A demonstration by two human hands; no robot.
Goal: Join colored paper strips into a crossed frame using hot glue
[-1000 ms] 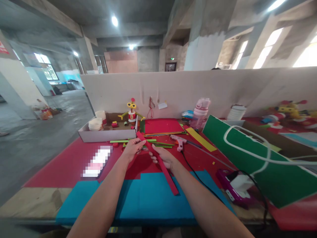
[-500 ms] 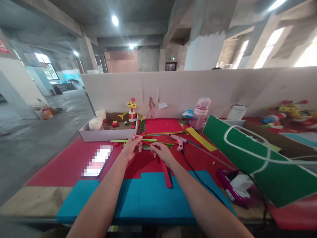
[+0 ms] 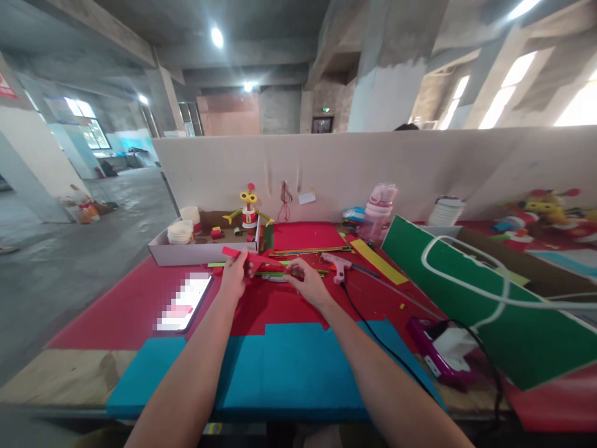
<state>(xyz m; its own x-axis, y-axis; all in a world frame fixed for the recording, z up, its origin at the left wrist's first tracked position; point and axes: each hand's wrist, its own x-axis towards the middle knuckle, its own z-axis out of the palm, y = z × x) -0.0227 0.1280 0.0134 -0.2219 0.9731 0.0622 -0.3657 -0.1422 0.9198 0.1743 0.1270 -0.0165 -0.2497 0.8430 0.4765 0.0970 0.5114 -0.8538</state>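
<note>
Left hand (image 3: 236, 275) pinching the red strip (image 3: 259, 258) above the table's middle! Right hand (image 3: 308, 283) at its right end, fingertips nearly together, grip impossible to tell; glue gun (image 3: 342, 266) lying farther right.

A narrow red strip (image 3: 265, 259) slants toward the near right. My left hand (image 3: 236, 274) grips it; its end meets my right hand (image 3: 305, 282).

Smooth, matt paper strip (image 3: 262, 259)
</note>
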